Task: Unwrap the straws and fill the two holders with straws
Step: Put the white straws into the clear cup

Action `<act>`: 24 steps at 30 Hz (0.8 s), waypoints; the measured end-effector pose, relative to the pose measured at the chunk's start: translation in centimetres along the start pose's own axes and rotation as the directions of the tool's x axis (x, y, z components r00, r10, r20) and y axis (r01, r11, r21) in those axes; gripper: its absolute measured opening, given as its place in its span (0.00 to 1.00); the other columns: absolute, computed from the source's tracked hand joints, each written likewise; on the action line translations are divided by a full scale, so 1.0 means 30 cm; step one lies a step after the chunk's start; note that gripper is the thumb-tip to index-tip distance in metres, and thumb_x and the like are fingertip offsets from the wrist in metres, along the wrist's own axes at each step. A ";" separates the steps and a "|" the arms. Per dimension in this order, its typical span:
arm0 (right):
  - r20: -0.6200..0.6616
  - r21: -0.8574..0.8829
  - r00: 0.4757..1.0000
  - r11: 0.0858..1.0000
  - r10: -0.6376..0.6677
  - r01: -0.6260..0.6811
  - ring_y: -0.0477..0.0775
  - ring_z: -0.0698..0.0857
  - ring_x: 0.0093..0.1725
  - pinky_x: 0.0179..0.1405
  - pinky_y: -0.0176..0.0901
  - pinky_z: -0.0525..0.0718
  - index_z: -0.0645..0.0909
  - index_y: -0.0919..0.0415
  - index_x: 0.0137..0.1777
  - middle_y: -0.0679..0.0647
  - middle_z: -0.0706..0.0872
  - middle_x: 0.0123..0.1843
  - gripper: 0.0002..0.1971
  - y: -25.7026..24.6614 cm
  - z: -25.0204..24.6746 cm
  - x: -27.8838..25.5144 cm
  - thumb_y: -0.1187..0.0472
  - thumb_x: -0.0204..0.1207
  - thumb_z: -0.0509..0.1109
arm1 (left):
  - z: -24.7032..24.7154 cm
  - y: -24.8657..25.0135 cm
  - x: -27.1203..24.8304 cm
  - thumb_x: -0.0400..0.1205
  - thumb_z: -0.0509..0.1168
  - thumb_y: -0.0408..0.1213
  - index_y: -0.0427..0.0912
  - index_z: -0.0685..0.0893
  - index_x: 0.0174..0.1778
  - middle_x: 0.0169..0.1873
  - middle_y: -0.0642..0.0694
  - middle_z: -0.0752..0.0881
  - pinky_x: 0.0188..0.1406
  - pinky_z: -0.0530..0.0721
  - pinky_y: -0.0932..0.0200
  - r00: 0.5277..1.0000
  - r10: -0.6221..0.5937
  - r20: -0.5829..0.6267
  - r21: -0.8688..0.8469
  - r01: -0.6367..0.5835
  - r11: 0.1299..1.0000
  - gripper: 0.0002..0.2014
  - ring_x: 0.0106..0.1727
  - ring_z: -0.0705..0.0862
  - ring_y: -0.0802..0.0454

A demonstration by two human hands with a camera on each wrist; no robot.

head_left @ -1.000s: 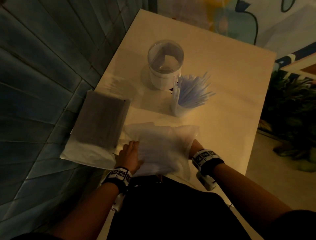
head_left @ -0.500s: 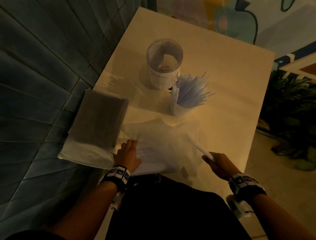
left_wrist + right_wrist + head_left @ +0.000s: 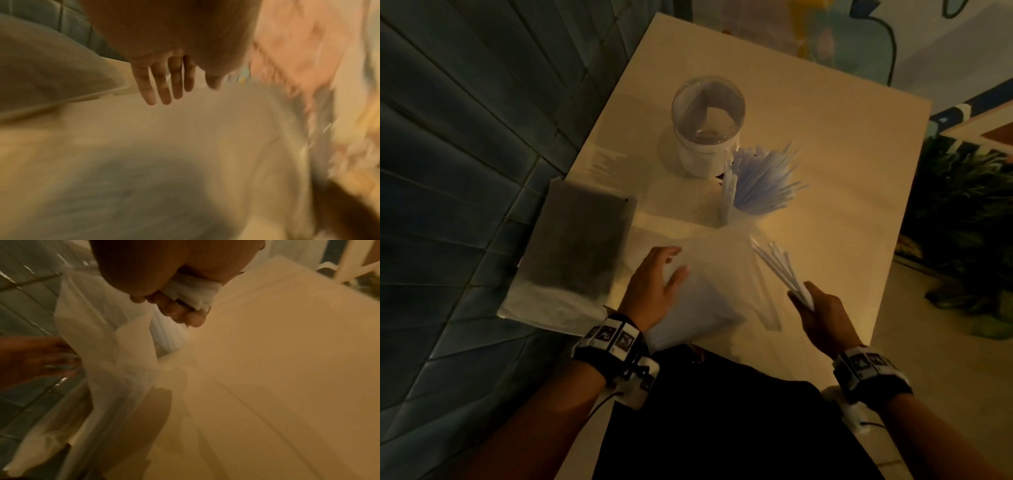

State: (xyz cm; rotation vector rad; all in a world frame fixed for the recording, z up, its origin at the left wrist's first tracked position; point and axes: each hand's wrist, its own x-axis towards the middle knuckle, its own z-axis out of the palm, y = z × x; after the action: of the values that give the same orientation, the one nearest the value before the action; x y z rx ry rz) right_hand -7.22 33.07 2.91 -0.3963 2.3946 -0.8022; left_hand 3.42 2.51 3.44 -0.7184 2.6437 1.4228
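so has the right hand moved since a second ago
Yes. The right hand has pulled out from behind the plastic bag toward the table's right edge, now gripping a bunch of straws.

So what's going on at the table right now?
A person is restocking straws. The right hand grips a small bunch of white straws pulled from the plastic bag at the table's near edge. The left hand hovers open at the bag. One holder already bristles with straws; the lidded clear holder behind it looks unfilled.
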 end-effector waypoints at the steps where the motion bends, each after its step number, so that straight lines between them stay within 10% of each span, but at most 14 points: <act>1: -0.008 -0.002 1.000 1.000 -0.027 0.027 0.55 0.79 0.29 0.30 0.53 0.74 0.75 0.51 0.47 0.51 0.81 0.32 0.06 -0.031 0.005 0.013 0.54 0.86 0.63 | -0.010 0.036 0.012 0.85 0.63 0.47 0.47 0.77 0.70 0.67 0.51 0.81 0.61 0.81 0.55 0.999 0.018 -0.039 -0.091 -0.021 0.996 0.18 0.64 0.80 0.56; 16: -0.383 0.039 0.924 0.999 0.003 0.013 0.54 0.72 0.22 0.23 0.44 0.67 0.74 0.57 0.43 0.50 0.74 0.26 0.11 -0.001 -0.127 -0.068 0.53 0.85 0.63 | 0.078 -0.025 0.016 0.85 0.65 0.48 0.42 0.74 0.74 0.72 0.44 0.76 0.69 0.75 0.53 0.936 -0.156 0.314 0.271 0.069 0.960 0.23 0.71 0.77 0.44; 20: -0.216 -0.042 0.949 0.973 -0.229 0.225 0.57 0.78 0.23 0.23 0.45 0.67 0.80 0.62 0.40 0.51 0.79 0.27 0.18 -0.030 -0.094 -0.048 0.49 0.84 0.63 | 0.048 0.086 -0.001 0.86 0.63 0.46 0.46 0.82 0.63 0.60 0.50 0.85 0.63 0.82 0.53 0.988 -0.013 0.152 -0.175 0.040 0.984 0.13 0.62 0.84 0.53; 24: 0.039 -0.174 0.941 0.925 -0.335 0.337 0.65 0.82 0.28 0.28 0.43 0.68 0.79 0.55 0.41 0.50 0.81 0.28 0.08 -0.127 0.000 0.011 0.52 0.77 0.67 | -0.040 0.254 0.005 0.85 0.52 0.63 0.49 0.82 0.64 0.62 0.48 0.87 0.66 0.82 0.52 0.993 0.116 0.005 -0.544 -0.095 0.834 0.26 0.66 0.84 0.50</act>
State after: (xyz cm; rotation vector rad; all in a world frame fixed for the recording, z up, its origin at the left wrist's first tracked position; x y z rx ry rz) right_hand -7.11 29.97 5.14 -0.9013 2.4318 -0.7271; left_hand 0.26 5.08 10.01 -0.5659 2.2749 2.2353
